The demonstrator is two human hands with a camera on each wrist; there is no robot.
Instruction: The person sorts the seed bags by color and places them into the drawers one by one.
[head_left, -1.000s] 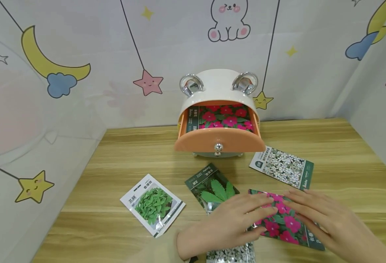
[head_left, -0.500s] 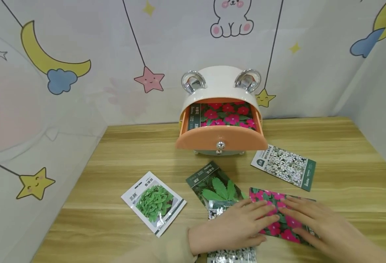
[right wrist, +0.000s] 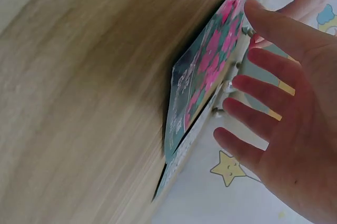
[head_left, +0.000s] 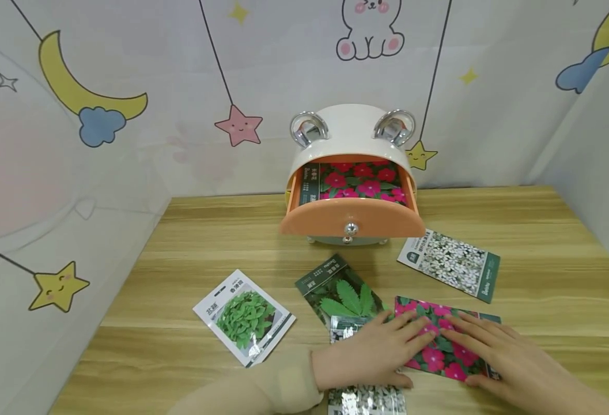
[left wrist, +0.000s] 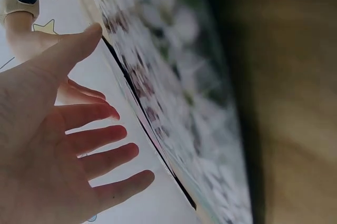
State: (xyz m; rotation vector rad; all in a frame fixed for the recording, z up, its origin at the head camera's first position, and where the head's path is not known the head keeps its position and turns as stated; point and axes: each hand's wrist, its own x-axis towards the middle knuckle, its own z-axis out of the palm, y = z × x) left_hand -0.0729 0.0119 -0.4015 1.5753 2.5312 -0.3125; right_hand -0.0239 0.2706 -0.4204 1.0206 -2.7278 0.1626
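Note:
In the head view, a seed packet with pink flowers [head_left: 434,358] lies flat on the table at the right front. My left hand [head_left: 362,353] spreads its fingers over that packet's left part. My right hand [head_left: 511,360] reaches over its right part, fingers straight. Both wrist views show the left hand [left wrist: 63,150] and right hand [right wrist: 295,103] with extended fingers and nothing gripped. Beneath my left hand lies a white-flower packet [head_left: 369,399], partly hidden. It overlaps a dark green leaf packet [head_left: 350,297]. Whether the fingertips touch the pink packet, I cannot tell.
A white bear-eared cabinet [head_left: 353,135] stands at the back. Its orange drawer [head_left: 320,219] is pulled out and holds a pink-flower packet [head_left: 369,181]. Another white-flower packet [head_left: 451,262] lies right of it, a green-plant packet [head_left: 244,320] at the left. A printed curtain [head_left: 190,75] hangs behind.
Both hands have shifted slightly over the pink-flower packet, the left one rightward and the right one leftward, now covering the packet's lower right corner. The head view has tilted a little.

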